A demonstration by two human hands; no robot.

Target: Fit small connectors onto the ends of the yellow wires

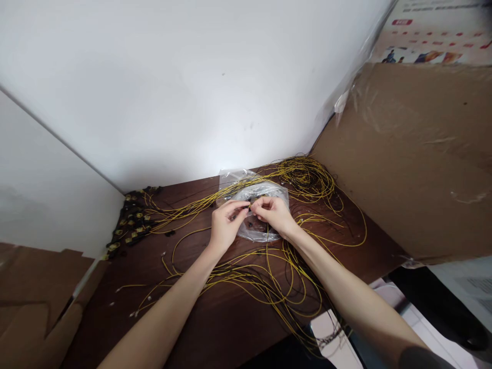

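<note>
My left hand [225, 223] and my right hand [274, 212] meet at their fingertips over a clear plastic bag [265, 195] on the dark wooden table [215, 318]. Both hands pinch a small dark connector [250, 206] on a yellow wire between them. Loose yellow and black wires [269, 279] spread under my forearms. A coil of yellow wires [305, 177] lies behind the bag at the wall.
A pile of black-and-yellow connectors [132, 223] sits at the table's left rear corner. A tall cardboard sheet [415, 159] covered in plastic film stands on the right. White walls close off the back. Cardboard [34, 297] lies at the lower left.
</note>
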